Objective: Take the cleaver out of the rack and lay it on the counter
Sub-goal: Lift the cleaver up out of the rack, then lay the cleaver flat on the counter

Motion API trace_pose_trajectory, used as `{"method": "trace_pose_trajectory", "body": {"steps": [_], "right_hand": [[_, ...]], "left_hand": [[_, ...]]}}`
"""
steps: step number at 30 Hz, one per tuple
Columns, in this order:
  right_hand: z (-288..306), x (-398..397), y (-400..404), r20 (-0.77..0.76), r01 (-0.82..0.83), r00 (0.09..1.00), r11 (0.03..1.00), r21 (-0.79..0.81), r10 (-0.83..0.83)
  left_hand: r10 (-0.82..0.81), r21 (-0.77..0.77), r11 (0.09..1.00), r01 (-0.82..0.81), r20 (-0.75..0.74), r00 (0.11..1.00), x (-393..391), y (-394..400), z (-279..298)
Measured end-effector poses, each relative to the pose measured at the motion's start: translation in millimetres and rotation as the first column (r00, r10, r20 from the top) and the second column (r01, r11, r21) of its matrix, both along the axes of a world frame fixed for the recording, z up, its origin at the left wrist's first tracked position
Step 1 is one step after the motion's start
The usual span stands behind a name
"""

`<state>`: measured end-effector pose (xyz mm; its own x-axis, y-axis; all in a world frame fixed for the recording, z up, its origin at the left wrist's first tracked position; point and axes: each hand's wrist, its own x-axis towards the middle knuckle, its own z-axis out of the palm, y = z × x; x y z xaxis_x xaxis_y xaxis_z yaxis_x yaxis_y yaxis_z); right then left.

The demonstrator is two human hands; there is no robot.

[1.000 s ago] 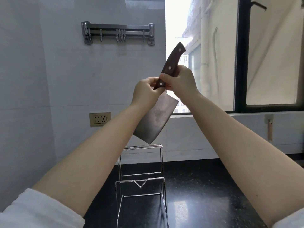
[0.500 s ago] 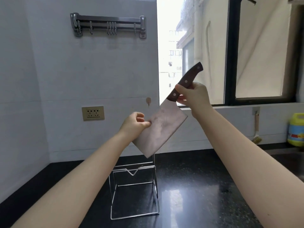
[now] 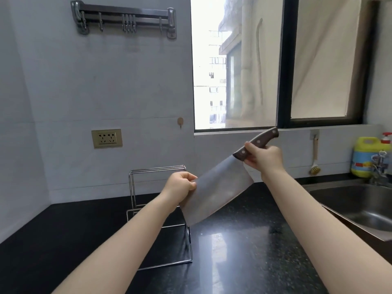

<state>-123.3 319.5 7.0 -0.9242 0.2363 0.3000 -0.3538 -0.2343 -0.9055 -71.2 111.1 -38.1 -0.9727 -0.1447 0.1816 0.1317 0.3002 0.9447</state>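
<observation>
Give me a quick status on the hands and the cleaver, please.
Right hand on the handle, left hand pinching the blade. Cleaver out of the rack, held tilted above the counter. Nothing in the way.

Bare black counter (image 3: pixel 244 247) lies open between the wire rack (image 3: pixel 161 209) and the sink (image 3: pixel 360 204).

Nothing in here can actually be read. The yellow detergent jug (image 3: pixel 365 156) standing just left of the sink tap (image 3: pixel 380 164) wears a blue, red and yellow label, but whatever is printed on it is too blurred and small to make out. The wall socket (image 3: pixel 107 138), well to the left of that tap, shows only its pin holes, with no lettering to be seen on its plate.
</observation>
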Motion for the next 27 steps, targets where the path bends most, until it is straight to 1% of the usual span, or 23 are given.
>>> {"method": "trace_pose_trajectory", "body": {"steps": [2,5,9,12,14,15,16,18,20,22,27], "right_hand": [[-13.2,-3.7,8.3,0.017,0.040,0.999,0.997,0.072,-0.042],[-32.3,-9.4,20.2,0.027,0.114,0.992,0.961,0.252,-0.125],[-53.6,-13.8,38.3,0.046,0.213,0.964,0.865,0.455,-0.262],[-67.7,-13.1,52.0,0.035,0.244,0.948,0.793,0.558,-0.316],[-77.6,-13.1,59.0,0.069,0.226,0.945,0.793,0.566,-0.319],[-83.0,-14.2,61.0,0.099,0.205,0.947,0.816,0.541,-0.304],[-87.9,-14.9,62.9,0.142,0.178,0.950,0.854,0.489,-0.279],[-99.3,-16.5,67.7,0.231,0.119,0.951,0.935,0.334,-0.204],[-113.1,-21.3,72.6,0.308,0.084,0.939,0.970,0.230,-0.154],[-127.6,-25.4,77.2,0.367,0.076,0.916,0.968,0.238,-0.162],[-153.6,-24.2,77.1,0.441,0.107,0.856,0.927,0.361,-0.270]], "left_hand": [[-0.006,0.009,1.000,0.005,0.040,0.999,-2.2,7.1,-7.3],[-0.013,0.013,1.000,0.012,0.078,0.997,-5.2,16.3,-15.5],[-0.001,-0.028,1.000,0.004,0.105,0.995,-10.2,25.0,-25.2],[0.014,-0.085,0.996,-0.004,0.114,0.993,-13.8,31.0,-32.4],[0.013,-0.109,0.994,0.002,0.130,0.991,-16.0,36.0,-38.1],[0.007,-0.123,0.992,0.010,0.138,0.990,-17.1,38.0,-41.2],[0.002,-0.141,0.990,0.019,0.148,0.989,-18.5,39.8,-44.5],[0.007,-0.187,0.982,0.026,0.176,0.984,-21.5,44.1,-53.1],[0.017,-0.221,0.975,0.027,0.194,0.981,-24.2,48.1,-63.2],[0.028,-0.246,0.969,0.026,0.213,0.977,-26.9,53.1,-74.7],[0.048,-0.283,0.959,0.032,0.272,0.961,-32.7,60.5,-102.1]]}}
